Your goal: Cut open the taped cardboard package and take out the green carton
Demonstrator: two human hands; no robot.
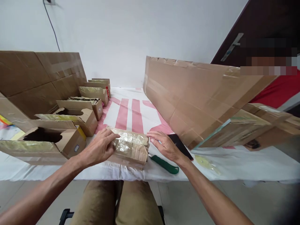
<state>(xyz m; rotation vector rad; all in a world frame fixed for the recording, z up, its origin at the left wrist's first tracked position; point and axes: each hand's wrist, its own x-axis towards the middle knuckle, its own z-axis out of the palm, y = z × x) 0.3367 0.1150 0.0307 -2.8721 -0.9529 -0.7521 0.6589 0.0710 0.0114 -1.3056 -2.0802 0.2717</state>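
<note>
White-clothed counter (234, 168): taped cardboard box (130, 147) lies crosswise between both spread hands (left hand (99, 147) on it, right hand (164, 144) touching its end).

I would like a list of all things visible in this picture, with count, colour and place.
small taped cardboard box: one, brown, near table edge, between both hands
open cardboard boxes: about six, brown, in a row at left
large flat cardboard sheets: two, brown, propped at left and right
green-handled tool: one, beside the small box, near the right wrist
flat black object: one, partly under the right hand
white cloth with pink stripes: one, covering the table
dark door: one, top right
left hand: on the box's left side, fingers on top
right hand: fingers touching the box's right end
</note>
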